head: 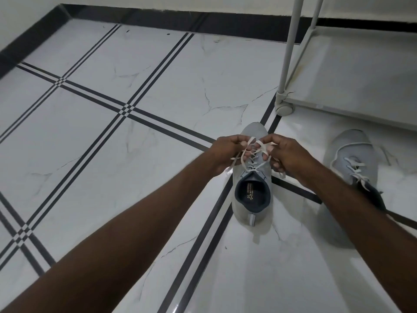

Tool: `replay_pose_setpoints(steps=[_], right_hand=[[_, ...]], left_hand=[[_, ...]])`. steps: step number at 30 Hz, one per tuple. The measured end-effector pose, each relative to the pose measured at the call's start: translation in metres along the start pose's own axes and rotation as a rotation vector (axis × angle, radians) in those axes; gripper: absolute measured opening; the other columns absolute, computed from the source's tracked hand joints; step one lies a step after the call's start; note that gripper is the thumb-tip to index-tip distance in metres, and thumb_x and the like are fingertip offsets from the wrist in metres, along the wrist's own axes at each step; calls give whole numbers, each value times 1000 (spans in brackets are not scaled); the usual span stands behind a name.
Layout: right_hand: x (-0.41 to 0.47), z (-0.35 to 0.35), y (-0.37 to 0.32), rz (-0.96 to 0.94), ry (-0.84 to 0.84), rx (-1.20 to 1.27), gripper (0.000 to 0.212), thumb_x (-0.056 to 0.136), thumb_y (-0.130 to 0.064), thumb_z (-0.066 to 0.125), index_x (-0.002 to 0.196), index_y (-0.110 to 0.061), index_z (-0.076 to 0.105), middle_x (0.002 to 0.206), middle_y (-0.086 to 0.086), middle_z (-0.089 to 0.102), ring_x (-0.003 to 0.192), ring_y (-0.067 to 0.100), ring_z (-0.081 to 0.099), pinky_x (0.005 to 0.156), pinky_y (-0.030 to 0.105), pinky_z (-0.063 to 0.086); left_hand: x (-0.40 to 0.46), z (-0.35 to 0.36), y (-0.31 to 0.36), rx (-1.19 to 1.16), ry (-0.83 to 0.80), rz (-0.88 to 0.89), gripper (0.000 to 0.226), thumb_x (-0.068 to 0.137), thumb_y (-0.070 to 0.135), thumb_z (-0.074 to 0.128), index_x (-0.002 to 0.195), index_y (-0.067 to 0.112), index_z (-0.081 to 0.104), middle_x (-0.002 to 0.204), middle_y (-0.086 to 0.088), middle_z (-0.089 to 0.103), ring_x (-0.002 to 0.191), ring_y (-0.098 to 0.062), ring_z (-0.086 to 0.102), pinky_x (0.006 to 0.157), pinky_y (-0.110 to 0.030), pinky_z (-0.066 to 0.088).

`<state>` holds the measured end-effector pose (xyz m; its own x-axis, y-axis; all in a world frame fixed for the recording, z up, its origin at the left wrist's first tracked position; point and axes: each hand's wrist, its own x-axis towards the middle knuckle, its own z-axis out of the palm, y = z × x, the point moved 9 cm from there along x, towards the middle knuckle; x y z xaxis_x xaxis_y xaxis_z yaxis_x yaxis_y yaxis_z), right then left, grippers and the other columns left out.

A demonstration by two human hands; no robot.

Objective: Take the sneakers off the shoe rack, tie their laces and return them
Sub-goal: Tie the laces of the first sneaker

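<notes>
A grey sneaker [251, 206] with a dark blue lining stands on the floor in the middle, toe pointing away from me. Its white laces [252, 152] are stretched between my hands above the tongue. My left hand [228, 152] pinches a lace loop on the left side. My right hand [286, 154] pinches the other lace strand on the right. A second grey sneaker [354, 159] lies on the floor to the right, partly hidden by my right forearm, with its laces lying loosely over the upper.
A white shoe rack [352, 71] on a caster wheel [284, 108] stands at the upper right, its lowest shelf bare. The floor is white marble tile with black stripes [126, 109]. A dark skirting [180, 21] runs along the far wall.
</notes>
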<state>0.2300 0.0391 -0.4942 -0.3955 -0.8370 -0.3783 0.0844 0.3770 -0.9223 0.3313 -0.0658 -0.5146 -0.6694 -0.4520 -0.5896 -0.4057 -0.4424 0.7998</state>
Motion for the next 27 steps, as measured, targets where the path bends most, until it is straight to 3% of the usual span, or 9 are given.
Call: replay_pose_setpoints(steps=[3,6,8,12,15,17,21,24,27], right_hand=[[-1,6,-2,-34,26,-124,35,96,-1,36,110,-22,61,71,5,58,50,14,40,45,23,33],[-1,16,-4,-93,23,-247,40,96,-1,35,108,-32,57,69,4,58,49,9,45,42,17,37],[1,21,-2,-117,13,-259,43,95,-1,36,106,-38,56,68,7,60,54,12,50,46,23,41],[2,23,-2,-148,24,-308,33,96,-7,45,105,-37,55,76,12,66,59,15,57,51,28,47],[1,23,-7,-177,41,-327,26,95,-10,50,103,-34,56,76,7,69,61,12,62,54,25,48],[1,23,-7,-168,40,-311,22,95,-12,51,100,-33,57,73,7,68,59,10,60,52,23,47],[6,22,8,-50,26,-156,14,95,-14,54,106,-21,50,69,4,63,50,7,54,45,21,41],[9,17,21,57,0,46,9,97,-10,52,105,-13,50,67,4,61,40,6,42,42,22,34],[14,16,28,108,-9,123,10,94,-4,53,96,-14,52,50,-2,59,36,8,32,37,18,28]], left_hand=[[4,3,-9,22,-47,-13,35,89,-15,47,106,7,69,93,-15,67,73,-18,63,62,-25,55],[5,4,-18,-28,-10,-12,25,87,-6,61,110,0,64,99,-21,66,79,-23,65,69,-26,58],[7,4,-23,-69,0,-21,25,85,-4,65,110,-5,65,99,-23,67,79,-25,67,73,-27,60],[3,7,-31,-141,-76,-67,15,93,0,57,104,-5,67,90,-19,66,71,-18,65,67,-22,59],[-4,12,-33,-198,-154,-129,21,99,12,52,108,0,66,92,-16,66,77,-17,64,70,-22,58],[-7,16,-32,-163,-185,-130,23,98,22,56,102,3,68,90,-13,66,76,-15,62,70,-21,55],[-4,11,-28,-151,-88,-53,15,96,13,59,96,1,69,77,-10,64,59,-8,56,54,-16,51],[-4,7,-26,-189,-88,-49,16,98,11,54,100,4,69,74,-5,66,62,-8,56,57,-17,52],[-7,7,-23,-103,-147,-24,20,100,13,51,105,3,69,84,-9,64,68,-11,56,63,-19,54]])
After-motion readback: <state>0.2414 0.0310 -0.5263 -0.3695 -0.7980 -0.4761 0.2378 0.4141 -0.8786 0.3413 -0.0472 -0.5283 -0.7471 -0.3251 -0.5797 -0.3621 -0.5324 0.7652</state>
